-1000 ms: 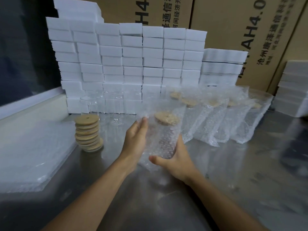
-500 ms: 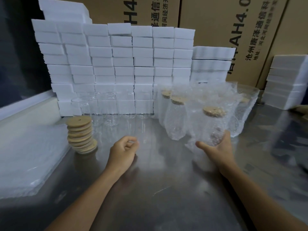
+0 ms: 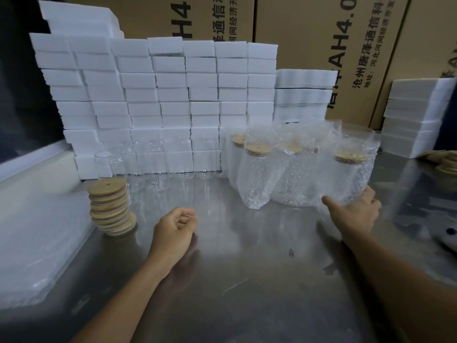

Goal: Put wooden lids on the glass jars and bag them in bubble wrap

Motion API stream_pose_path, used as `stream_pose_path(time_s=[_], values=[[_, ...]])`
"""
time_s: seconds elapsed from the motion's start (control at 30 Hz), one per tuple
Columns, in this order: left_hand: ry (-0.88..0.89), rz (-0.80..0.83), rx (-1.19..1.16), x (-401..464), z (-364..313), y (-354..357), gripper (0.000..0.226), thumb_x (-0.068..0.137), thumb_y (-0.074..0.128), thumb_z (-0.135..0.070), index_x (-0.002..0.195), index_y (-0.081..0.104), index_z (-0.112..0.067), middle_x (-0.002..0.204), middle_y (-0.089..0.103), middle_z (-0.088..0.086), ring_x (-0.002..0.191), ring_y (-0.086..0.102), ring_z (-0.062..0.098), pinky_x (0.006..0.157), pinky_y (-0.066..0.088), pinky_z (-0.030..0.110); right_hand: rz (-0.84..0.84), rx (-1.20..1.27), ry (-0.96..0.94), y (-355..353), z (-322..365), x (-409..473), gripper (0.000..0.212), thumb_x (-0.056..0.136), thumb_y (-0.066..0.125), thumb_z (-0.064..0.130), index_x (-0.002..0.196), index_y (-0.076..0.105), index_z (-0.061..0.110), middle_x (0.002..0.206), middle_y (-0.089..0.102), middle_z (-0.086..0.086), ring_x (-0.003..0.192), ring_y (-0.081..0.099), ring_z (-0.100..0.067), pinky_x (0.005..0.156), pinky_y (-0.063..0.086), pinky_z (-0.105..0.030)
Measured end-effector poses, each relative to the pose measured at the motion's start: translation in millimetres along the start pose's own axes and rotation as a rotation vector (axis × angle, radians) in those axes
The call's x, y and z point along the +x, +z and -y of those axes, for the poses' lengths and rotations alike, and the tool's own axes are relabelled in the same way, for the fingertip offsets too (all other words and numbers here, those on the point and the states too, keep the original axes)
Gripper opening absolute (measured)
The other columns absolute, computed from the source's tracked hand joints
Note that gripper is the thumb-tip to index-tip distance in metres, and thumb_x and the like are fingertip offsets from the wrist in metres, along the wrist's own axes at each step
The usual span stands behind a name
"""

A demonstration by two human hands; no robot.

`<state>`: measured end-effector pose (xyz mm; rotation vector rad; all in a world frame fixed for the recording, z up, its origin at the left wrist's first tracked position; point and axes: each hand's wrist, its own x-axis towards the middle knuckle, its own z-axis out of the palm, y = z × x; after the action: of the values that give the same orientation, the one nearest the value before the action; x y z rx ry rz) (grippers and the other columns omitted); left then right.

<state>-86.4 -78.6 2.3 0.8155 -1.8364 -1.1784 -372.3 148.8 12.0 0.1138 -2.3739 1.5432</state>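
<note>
My right hand (image 3: 353, 214) grips the base of a bagged jar (image 3: 348, 174) with a wooden lid, at the right end of a row of bubble-wrapped lidded jars (image 3: 257, 174). My left hand (image 3: 175, 231) hovers over the steel table (image 3: 235, 280) with fingers curled and nothing in it. A stack of wooden lids (image 3: 111, 206) stands to its left. Several bare glass jars (image 3: 153, 164) line up against the foam wall. A pile of flat bubble-wrap bags (image 3: 37, 243) lies at the left edge.
White foam blocks (image 3: 158, 100) are stacked high at the back, with cardboard boxes (image 3: 309, 33) behind. More foam (image 3: 415, 115) and some wooden lids (image 3: 445, 164) sit at the far right.
My left hand let go of the bagged jar and drew back, curling. My right hand carried the jar rightward to the end of the bagged row.
</note>
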Motion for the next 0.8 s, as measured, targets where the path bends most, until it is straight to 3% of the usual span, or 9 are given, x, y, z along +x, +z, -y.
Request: stream_pose_path(time_s=[0.33,0.6,0.8], values=[[-0.001,-0.005,-0.016,0.0,1.0,-0.9,0.011,0.087,0.067,-0.013,0.086,0.07,-0.023,0.08,0.071,0.002,0.081,0.069,0.021,0.085,0.055,0.04,-0.008,0.051,0.041,-4.7,2.4,7.7,0.082,0.082,0.082,0.031,0.143,0.034,0.007,0.138,0.053,-0.022,0.127,0.051,-0.046,0.107,0.043,-0.056],[0.006,-0.006,-0.026,-0.6,1.3,-1.0,0.013,0.088,0.067,-0.012,0.085,0.069,-0.024,0.081,0.071,0.003,0.082,0.069,0.023,0.085,0.056,0.042,-0.008,-0.136,0.083,-3.9,6.6,9.3,0.081,0.083,0.079,0.047,0.142,0.037,0.01,0.144,0.033,-0.024,0.131,0.037,-0.046,0.111,0.032,-0.058],[0.004,-0.003,-0.033,-0.4,1.3,-1.1,0.011,0.089,0.066,-0.012,0.087,0.069,-0.022,0.083,0.071,0.003,0.084,0.068,0.023,0.086,0.056,0.042,-0.048,-0.076,0.087,-6.6,6.9,10.1,0.088,0.082,0.082,0.038,0.148,0.033,0.008,0.148,0.037,-0.023,0.137,0.037,-0.044,0.114,0.031,-0.059]])
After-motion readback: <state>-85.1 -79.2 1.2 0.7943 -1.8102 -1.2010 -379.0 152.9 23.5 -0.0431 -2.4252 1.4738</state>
